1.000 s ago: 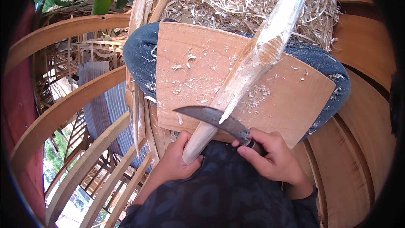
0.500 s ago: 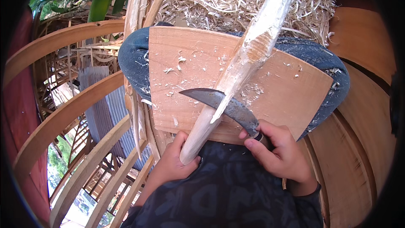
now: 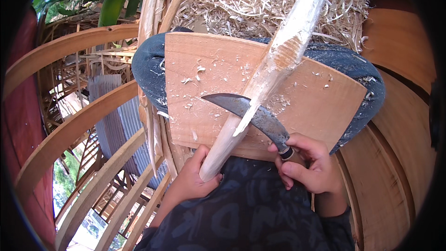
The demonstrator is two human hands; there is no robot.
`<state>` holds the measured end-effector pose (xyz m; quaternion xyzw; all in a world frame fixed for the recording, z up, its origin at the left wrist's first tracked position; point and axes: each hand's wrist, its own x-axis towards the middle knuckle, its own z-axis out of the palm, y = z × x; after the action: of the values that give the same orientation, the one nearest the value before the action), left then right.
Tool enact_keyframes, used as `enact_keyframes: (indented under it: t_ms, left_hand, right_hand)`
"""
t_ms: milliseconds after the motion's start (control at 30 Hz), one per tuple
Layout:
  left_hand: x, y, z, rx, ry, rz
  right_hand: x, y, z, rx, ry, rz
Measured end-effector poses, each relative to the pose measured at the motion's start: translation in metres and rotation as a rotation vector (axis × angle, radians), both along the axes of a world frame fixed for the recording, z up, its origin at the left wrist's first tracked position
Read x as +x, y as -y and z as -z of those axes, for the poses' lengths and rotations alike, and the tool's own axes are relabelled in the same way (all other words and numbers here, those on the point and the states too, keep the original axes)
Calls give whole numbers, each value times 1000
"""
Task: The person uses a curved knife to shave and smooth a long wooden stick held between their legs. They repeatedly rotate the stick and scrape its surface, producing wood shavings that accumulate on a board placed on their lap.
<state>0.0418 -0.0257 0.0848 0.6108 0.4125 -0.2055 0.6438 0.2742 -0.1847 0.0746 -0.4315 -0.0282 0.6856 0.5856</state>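
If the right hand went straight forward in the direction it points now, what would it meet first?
Leaving aside the curved knife it holds, the right hand would probably meet the wooden pole first, though depth is unclear and it might touch the wooden board sooner.

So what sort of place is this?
Probably an open-sided wooden porch or balcony used for woodworking. Curved wooden bars line one side with greenery beyond, shavings lie thick ahead, and the right hand holds a knife across a pole.
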Motion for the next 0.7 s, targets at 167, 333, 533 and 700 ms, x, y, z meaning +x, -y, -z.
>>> enact_keyframes:
  t_ms: [167,333,533,700]
  left_hand:
    - [0,-2,-1,-86,-25,-10]
    - [-2,-3,0,-55,-24,23]
    - [3,-3,0,-13,7,-3]
    - [4,-3,0,-3,5,15]
  right_hand:
    - [-8,1,5,11,392,-90]
    - [-20,1,10,87,876,-43]
    - [-24,2,8,56,935,-86]
    - [-30,0,10,48,1144,-137]
